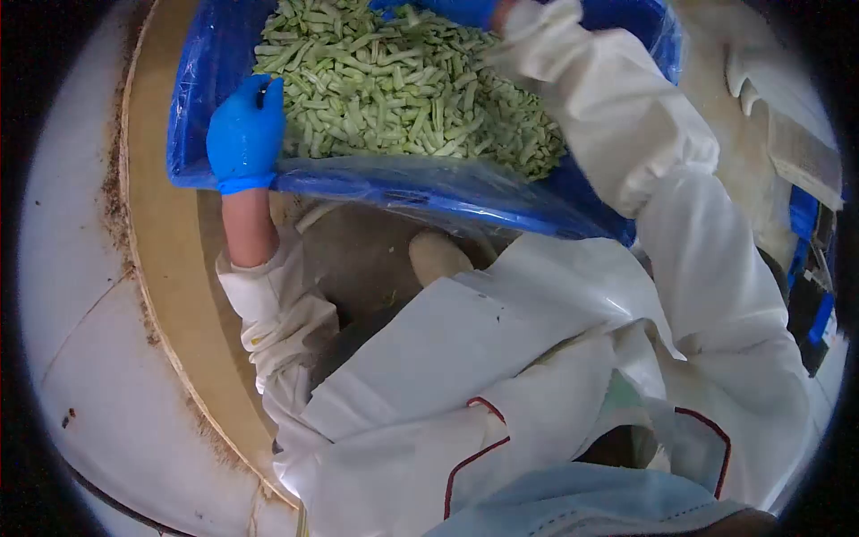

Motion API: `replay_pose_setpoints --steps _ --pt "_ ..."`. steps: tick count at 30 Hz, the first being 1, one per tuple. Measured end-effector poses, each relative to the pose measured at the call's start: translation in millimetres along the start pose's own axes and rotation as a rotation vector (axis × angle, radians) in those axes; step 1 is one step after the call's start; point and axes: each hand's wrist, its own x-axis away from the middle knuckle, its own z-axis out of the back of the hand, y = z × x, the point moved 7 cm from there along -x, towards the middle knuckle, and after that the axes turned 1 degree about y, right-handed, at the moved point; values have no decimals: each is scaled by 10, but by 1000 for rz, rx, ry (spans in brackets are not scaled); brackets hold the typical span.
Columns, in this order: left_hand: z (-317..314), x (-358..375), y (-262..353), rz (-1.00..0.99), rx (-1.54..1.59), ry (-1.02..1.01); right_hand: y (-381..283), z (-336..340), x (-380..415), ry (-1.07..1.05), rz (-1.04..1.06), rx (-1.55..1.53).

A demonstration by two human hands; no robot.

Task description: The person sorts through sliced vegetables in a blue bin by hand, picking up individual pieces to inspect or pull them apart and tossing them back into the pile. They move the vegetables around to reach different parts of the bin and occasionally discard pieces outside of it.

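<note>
A blue crate (199, 89) lined with clear plastic film holds a heap of pale green cut vegetable strips (385, 85). My left hand (243, 139), in a blue glove, is at the crate's left side beside the heap. Its fingers are curled with the tips close together; what they hold, if anything, is too small to name. My right hand (447, 11), also blue-gloved, reaches over the far part of the heap at the top edge of the view. Its fingers are partly cut off and blurred.
White sleeves and a white apron (429, 349) fill the lower middle. A curved tan edge (170, 206) runs down the left, beside a stained white surface (80, 268). A white boot tip (438, 257) shows below the crate. Blue and dark objects stand at the right.
</note>
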Motion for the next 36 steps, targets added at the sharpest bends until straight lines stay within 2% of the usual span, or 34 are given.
replay_pose_setpoints --steps 1,3,6,8,11,13,16,19,20,22,24,26,29,30,32,34,36 --pt "-8 -6 -3 -3 -2 -5 -199 103 154 36 12 -6" --pt "-46 12 -12 3 -4 -11 55 349 191 37 89 417" --pt "-67 -10 -8 0 -23 -14 650 482 379 -152 -313 885" --pt "-80 3 -7 1 -51 -42 870 316 409 -93 -65 821" --pt "-93 1 11 -19 -28 -77 576 -123 593 -84 208 772" --pt "-116 -13 -17 -25 -8 -79 350 -738 848 -277 377 831" --pt "-92 9 13 -8 -25 -85 592 -1188 1113 -557 665 952" --pt "-73 11 26 -7 -77 -83 912 -967 703 -545 722 1075" --pt "-78 22 24 -13 -93 -86 794 -946 621 -643 616 1241" --pt "-84 -3 -11 4 -99 -101 875 -812 361 -486 378 925" --pt "-99 4 -10 8 -92 -109 904 -489 227 -267 427 807" --pt "-90 8 -4 2 -92 -108 681 -98 191 23 768 862" --pt "-96 5 -22 -10 -102 -98 114 85 344 141 783 1169" --pt "-104 -2 -32 -15 -101 -105 1227 179 144 -161 273 408" --pt "-134 -13 -23 -25 -97 -120 608 -346 1037 -381 483 1060" --pt "-167 -8 -4 6 -80 -167 785 -890 1719 -896 374 1354" --pt "-174 -18 0 26 -94 -198 1094 -965 1708 -876 567 1282"
